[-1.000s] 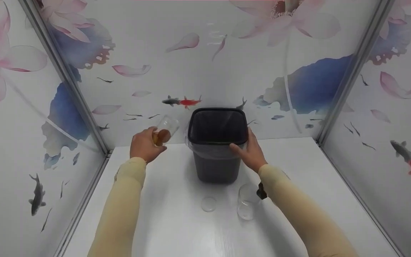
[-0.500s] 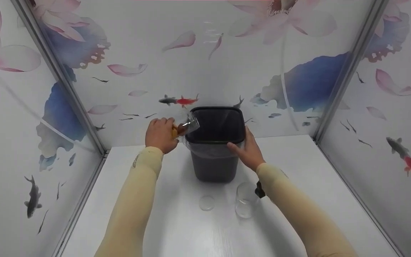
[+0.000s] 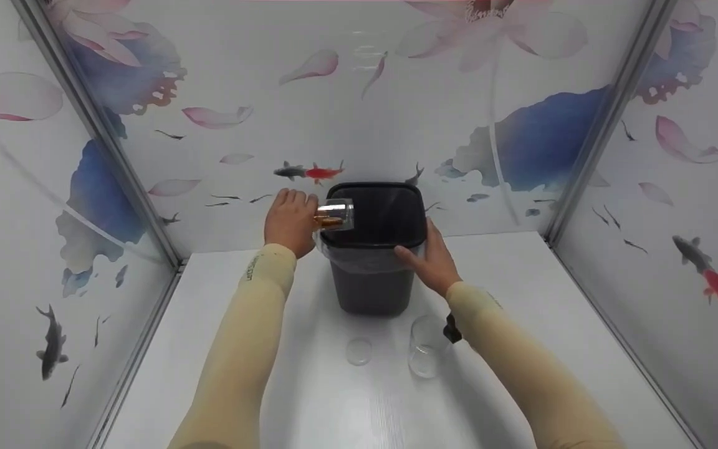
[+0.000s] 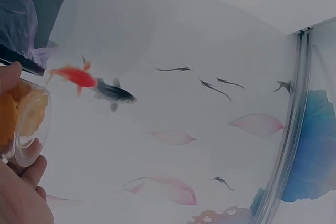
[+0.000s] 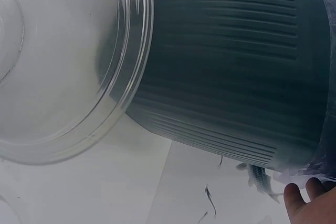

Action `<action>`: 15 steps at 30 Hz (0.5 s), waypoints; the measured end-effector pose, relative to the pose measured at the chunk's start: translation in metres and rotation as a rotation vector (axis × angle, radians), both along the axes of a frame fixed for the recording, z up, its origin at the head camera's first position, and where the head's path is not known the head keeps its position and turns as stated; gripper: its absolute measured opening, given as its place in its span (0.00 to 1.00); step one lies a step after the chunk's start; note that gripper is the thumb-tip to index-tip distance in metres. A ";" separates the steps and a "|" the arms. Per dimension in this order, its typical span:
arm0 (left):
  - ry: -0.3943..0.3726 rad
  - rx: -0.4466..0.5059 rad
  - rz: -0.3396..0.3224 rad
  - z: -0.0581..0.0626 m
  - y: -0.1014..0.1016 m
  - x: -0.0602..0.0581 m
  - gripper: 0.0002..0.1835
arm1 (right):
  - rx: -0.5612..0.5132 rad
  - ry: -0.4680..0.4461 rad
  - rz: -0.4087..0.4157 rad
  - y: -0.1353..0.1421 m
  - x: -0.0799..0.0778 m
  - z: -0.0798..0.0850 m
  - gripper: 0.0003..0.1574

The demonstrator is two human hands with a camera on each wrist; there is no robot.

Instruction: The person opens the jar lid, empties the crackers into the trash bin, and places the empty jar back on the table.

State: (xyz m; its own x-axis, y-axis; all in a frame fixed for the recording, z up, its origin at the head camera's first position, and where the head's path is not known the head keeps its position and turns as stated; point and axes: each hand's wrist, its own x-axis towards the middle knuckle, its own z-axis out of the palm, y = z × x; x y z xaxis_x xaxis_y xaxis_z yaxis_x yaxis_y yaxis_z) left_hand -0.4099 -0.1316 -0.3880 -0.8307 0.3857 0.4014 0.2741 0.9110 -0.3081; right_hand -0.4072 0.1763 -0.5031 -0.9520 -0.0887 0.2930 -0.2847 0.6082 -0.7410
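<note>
My left hand (image 3: 290, 219) grips a clear jar (image 3: 341, 212) tipped onto its side, its mouth over the left rim of a dark trash bin (image 3: 373, 290). Orange-brown pieces (image 4: 30, 111) lie inside the jar, close to its base in the left wrist view. A translucent bag liner (image 3: 359, 260) is folded down over the bin's outside, below the black rim. On the bin's right side my right hand (image 3: 434, 262) holds the upper edge, thumb at the front and fingers around the side. The bin's inside looks dark.
A second clear jar (image 3: 426, 358) stands open on the white table (image 3: 490, 374), near my right forearm. Left of it lies a round clear lid (image 3: 359, 351). Printed panels close off the back and both sides, just behind the bin.
My left hand has moved right with the jar, from beside the bin to over its left rim, and turned the jar to near level. The right hand stays on the bin.
</note>
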 end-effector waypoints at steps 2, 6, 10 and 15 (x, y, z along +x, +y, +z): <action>0.013 -0.029 -0.007 0.000 0.002 -0.001 0.37 | 0.002 -0.001 0.002 0.000 0.000 0.000 0.67; 0.028 -0.083 -0.010 0.000 0.008 -0.003 0.36 | -0.002 -0.014 -0.002 0.000 0.000 0.001 0.68; 0.046 -0.135 -0.009 -0.001 0.013 -0.005 0.33 | -0.010 -0.014 -0.004 0.000 0.001 0.001 0.68; 0.130 -0.230 -0.025 0.000 0.021 -0.008 0.25 | -0.018 -0.008 -0.002 0.000 0.001 0.002 0.68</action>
